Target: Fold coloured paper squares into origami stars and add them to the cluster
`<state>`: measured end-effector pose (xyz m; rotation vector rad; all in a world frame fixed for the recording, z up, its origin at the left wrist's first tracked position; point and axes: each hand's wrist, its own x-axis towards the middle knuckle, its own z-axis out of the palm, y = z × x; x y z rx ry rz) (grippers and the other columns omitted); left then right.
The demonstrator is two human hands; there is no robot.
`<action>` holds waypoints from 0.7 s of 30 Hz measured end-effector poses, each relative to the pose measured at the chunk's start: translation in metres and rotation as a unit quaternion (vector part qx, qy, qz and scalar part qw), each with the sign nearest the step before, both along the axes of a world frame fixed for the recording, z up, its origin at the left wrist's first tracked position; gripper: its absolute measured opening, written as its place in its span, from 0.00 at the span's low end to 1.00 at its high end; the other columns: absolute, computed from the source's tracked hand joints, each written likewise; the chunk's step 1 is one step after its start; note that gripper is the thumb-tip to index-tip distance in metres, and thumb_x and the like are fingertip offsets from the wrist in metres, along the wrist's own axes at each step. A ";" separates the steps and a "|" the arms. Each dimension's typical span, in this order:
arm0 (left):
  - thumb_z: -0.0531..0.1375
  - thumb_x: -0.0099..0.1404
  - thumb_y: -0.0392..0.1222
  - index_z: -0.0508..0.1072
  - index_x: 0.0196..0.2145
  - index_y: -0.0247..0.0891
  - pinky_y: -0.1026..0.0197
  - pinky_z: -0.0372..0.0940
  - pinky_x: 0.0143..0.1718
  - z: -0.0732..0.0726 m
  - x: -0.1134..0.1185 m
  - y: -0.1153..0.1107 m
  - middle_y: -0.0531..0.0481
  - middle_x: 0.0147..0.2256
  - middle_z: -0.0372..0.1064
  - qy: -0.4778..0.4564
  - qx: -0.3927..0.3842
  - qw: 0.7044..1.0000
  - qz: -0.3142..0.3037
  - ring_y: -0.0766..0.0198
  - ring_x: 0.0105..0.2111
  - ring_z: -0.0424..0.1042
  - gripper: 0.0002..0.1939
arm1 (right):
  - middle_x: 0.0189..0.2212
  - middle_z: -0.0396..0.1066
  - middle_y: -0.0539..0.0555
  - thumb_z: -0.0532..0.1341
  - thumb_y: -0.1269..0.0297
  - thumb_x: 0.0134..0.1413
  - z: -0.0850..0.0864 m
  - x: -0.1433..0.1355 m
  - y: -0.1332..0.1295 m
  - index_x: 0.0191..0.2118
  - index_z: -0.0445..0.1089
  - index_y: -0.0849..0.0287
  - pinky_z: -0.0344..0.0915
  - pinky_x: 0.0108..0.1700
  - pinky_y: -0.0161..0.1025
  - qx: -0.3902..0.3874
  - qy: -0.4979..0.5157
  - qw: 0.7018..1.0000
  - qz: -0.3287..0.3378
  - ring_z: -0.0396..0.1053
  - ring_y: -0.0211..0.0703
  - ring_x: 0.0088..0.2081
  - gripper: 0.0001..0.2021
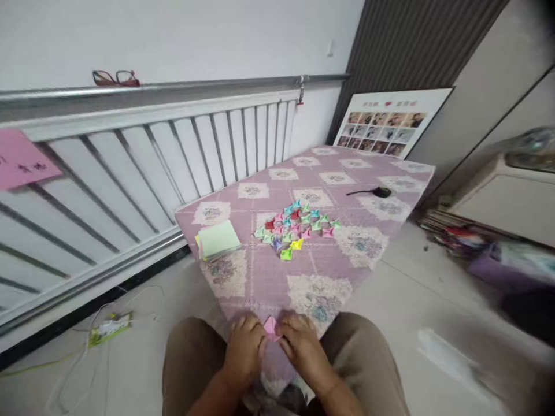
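A small folded piece of pink paper (270, 326) is held between my two hands at the near edge of the table. My left hand (246, 346) grips its left side with closed fingers. On the opposite side, my right hand (303, 346) pinches the paper between thumb and fingers. Beyond them, several small folded paper figures (296, 227) in green, pink, red, blue, purple and yellow stand in a cluster. To the left lies a stack of square paper sheets (219, 238), pale green on top with yellow and pink edges showing beneath.
A pink patterned cloth covers the table (269, 283). Farther back lies a dark round object (381, 192) with a thin strap. Red-framed glasses (116, 78) rest on the rail above the white radiator (191, 150). A power strip (109, 329) with cables is on the floor at left.
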<state>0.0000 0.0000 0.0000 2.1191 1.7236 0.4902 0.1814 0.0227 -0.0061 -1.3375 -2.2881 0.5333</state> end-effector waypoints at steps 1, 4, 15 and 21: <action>0.56 0.65 0.35 0.73 0.31 0.41 0.56 0.53 0.44 0.000 0.000 -0.001 0.51 0.37 0.68 -0.001 -0.003 1.000 0.016 0.59 0.41 0.64 0.07 | 0.36 0.71 0.49 0.65 0.68 0.53 0.000 0.001 -0.001 0.36 0.72 0.52 0.54 0.47 0.42 0.003 0.004 1.000 -0.003 0.65 0.44 0.42 0.05; 0.56 0.64 0.35 0.73 0.29 0.41 0.56 0.53 0.43 0.001 0.001 -0.001 0.51 0.35 0.68 -0.004 -0.016 0.998 0.057 0.59 0.40 0.64 0.08 | 0.35 0.71 0.49 0.63 0.66 0.55 0.000 0.002 -0.002 0.37 0.72 0.51 0.54 0.46 0.42 0.008 0.010 1.000 -0.022 0.65 0.44 0.41 0.03; 0.55 0.67 0.42 0.73 0.32 0.42 0.55 0.52 0.43 0.008 0.002 0.007 0.51 0.37 0.69 0.052 -0.073 0.993 0.081 0.57 0.41 0.65 0.08 | 0.29 0.69 0.49 0.62 0.62 0.57 0.005 -0.009 0.000 0.28 0.71 0.54 0.52 0.44 0.42 0.024 -0.018 0.993 -0.118 0.65 0.44 0.37 0.07; 0.54 0.68 0.44 0.73 0.33 0.41 0.54 0.52 0.43 0.017 0.004 0.014 0.50 0.37 0.70 0.095 -0.087 0.989 0.072 0.56 0.41 0.66 0.10 | 0.28 0.69 0.49 0.64 0.64 0.54 0.007 -0.013 0.000 0.25 0.69 0.55 0.51 0.43 0.42 0.024 -0.012 0.990 -0.140 0.65 0.45 0.36 0.08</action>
